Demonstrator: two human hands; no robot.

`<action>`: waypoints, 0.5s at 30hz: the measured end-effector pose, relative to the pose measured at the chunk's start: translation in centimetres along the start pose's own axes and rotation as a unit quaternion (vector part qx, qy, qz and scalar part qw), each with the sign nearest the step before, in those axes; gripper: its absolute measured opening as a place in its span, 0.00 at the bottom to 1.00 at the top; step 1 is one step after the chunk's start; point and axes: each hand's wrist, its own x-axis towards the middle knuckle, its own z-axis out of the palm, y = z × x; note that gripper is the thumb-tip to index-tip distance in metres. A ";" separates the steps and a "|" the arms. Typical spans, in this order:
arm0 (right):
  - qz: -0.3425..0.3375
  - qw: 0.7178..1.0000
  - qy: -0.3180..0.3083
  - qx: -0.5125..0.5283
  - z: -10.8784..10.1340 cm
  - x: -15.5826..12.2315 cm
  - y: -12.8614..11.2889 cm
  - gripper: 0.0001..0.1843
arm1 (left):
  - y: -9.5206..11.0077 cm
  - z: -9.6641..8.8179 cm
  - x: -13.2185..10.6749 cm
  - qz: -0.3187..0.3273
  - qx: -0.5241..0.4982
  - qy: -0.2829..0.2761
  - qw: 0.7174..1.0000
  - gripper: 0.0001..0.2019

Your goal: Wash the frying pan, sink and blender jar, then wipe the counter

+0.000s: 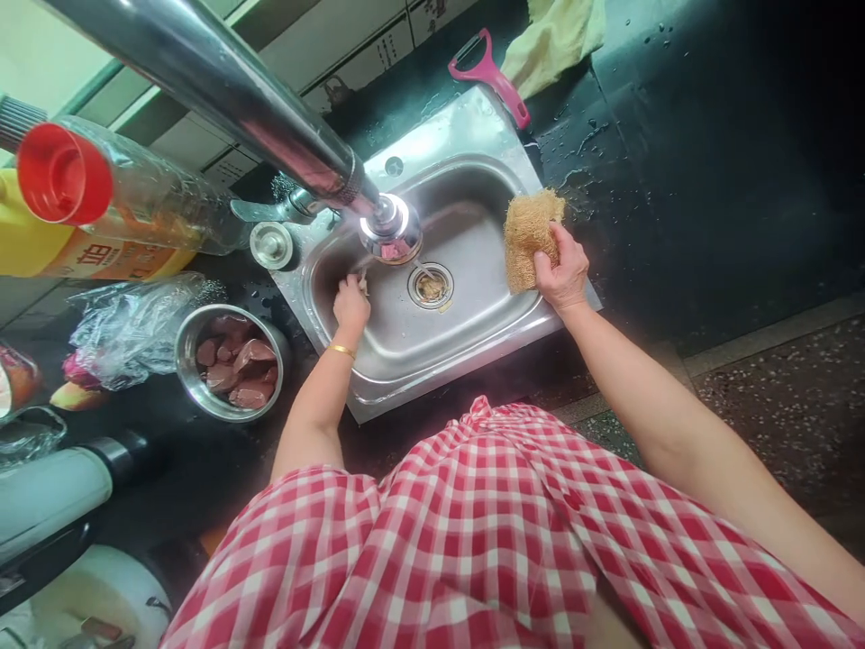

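Note:
My right hand (562, 272) grips a tan fibrous scrubbing sponge (528, 234) over the right rim of the steel sink (473, 135). Inside the basin at its left side, my left hand (351, 302), with a gold bangle on the wrist, has its fingers curled against the sink wall; whether it holds something small I cannot tell. The faucet (270, 108) reaches over the basin, its head above the drain strainer (431, 286).
A steel bowl of reddish-brown meat pieces (233, 361) sits left of the sink, beside a plastic bag (132, 329). An oil bottle with red cap (101, 194) lies at far left. A pink peeler (490, 77) and yellow cloth (554, 36) rest behind the sink on the wet black counter.

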 end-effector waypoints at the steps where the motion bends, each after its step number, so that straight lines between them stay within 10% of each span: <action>1: -0.004 1.000 0.000 -0.010 0.0 0.0 0.0 0.29 | 0.3 0.5 -0.1 -0.042 -0.005 -0.018 0.999 0.19; 8: -0.019 0.999 0.010 -0.033 0.3 0.0 0.0 0.29 | 8.1 6.0 -2.6 0.013 -0.098 -0.113 0.989 0.14; 15: -0.017 0.999 0.006 -0.040 0.6 0.1 0.1 0.29 | 1.7 0.1 3.5 0.079 -0.036 0.065 0.994 0.14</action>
